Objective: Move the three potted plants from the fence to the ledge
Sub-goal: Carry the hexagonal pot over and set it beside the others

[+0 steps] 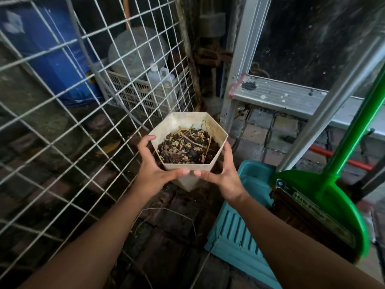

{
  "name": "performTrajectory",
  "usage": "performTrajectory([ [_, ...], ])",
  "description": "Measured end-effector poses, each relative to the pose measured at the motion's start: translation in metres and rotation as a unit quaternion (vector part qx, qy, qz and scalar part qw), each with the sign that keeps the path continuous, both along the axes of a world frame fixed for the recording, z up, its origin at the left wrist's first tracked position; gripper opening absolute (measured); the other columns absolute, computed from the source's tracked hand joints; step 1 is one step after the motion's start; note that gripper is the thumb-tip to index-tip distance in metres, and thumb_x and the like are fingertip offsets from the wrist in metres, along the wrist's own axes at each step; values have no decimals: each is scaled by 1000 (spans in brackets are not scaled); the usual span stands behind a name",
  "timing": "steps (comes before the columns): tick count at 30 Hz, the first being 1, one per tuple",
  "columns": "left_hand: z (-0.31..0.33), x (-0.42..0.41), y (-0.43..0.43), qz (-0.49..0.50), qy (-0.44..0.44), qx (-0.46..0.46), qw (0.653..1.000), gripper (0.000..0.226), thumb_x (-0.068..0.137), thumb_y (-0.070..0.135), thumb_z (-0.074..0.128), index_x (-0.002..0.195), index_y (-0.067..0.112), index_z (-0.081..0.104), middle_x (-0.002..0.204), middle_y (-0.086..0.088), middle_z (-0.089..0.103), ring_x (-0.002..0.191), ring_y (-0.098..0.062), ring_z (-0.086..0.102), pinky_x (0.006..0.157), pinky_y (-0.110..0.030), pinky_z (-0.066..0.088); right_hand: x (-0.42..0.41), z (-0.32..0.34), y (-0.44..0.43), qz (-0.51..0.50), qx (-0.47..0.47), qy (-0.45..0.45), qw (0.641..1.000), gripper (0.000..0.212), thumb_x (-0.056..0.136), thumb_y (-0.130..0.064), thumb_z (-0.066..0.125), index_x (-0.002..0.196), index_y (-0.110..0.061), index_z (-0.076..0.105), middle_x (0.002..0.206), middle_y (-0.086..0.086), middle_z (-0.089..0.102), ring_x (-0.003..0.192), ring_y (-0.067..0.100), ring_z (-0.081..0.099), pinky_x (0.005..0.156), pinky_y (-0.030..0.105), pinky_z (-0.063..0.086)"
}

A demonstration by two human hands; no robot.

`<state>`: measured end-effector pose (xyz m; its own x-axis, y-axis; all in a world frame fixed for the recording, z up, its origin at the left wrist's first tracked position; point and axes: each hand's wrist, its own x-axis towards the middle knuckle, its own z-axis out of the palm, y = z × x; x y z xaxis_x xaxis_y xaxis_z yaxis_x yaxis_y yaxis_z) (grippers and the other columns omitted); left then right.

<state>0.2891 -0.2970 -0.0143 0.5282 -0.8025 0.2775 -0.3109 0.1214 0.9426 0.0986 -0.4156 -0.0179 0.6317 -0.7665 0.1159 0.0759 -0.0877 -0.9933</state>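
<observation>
A cream hexagonal pot filled with dark soil, dry leaves and a thin green sprout is held in the air in front of me. My left hand grips its left side and my right hand grips its right side, thumbs meeting on the near wall. The white wire fence stands to the left, just beside the pot. No other potted plant shows in this view.
A metal ladder step with paint spots lies at the right. A green broom handle, a green dustpan and a teal plastic lid crowd the lower right. Behind the fence sit a blue drum and a white crate. Brick paving lies below.
</observation>
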Motion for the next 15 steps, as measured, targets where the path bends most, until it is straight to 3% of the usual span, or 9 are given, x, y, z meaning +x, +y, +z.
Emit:
performTrajectory([
  [4, 4, -4, 0, -1, -3, 1, 1000, 104, 51, 58, 100, 125, 60, 27, 150, -16, 45, 141, -31, 53, 118, -59, 44, 5, 1, 8, -12, 5, -32, 999, 112, 65, -3, 91, 152, -32, 27, 153, 1, 51, 141, 8, 52, 114, 24, 46],
  [8, 3, -4, 2, -24, -20, 18, 999, 115, 56, 45, 98, 138, 47, 17, 147, -2, 45, 140, -15, 52, 121, -47, 43, 10, -7, 4, -16, 17, -31, 999, 124, 62, 9, 92, 157, -25, 20, 150, -4, 50, 132, -5, 55, 105, 14, 47],
  [11, 0, -4, 0, -43, -28, 26, 998, 126, 60, 36, 94, 150, 28, 7, 152, -4, 41, 145, -17, 47, 124, -44, 40, 17, -8, 3, -10, 44, -47, 998, 134, 56, 12, 92, 160, -19, 14, 149, -2, 49, 139, 13, 53, 109, 24, 51],
  [13, -4, -3, 0, -62, -20, 32, 997, 134, 61, 32, 95, 154, 29, -1, 155, 6, 38, 146, -5, 45, 121, -31, 41, 20, -8, 5, -10, 56, -56, 997, 132, 54, 9, 89, 159, -20, 14, 148, 0, 49, 138, 15, 53, 110, 30, 52],
  [15, -7, -6, -1, -71, -8, 35, 997, 139, 62, 29, 96, 155, 41, -7, 155, 19, 36, 143, 7, 45, 115, -17, 42, 22, -10, 8, -21, 57, -55, 997, 127, 54, 11, 88, 155, -24, 21, 145, -2, 53, 131, 7, 59, 104, 27, 54],
])
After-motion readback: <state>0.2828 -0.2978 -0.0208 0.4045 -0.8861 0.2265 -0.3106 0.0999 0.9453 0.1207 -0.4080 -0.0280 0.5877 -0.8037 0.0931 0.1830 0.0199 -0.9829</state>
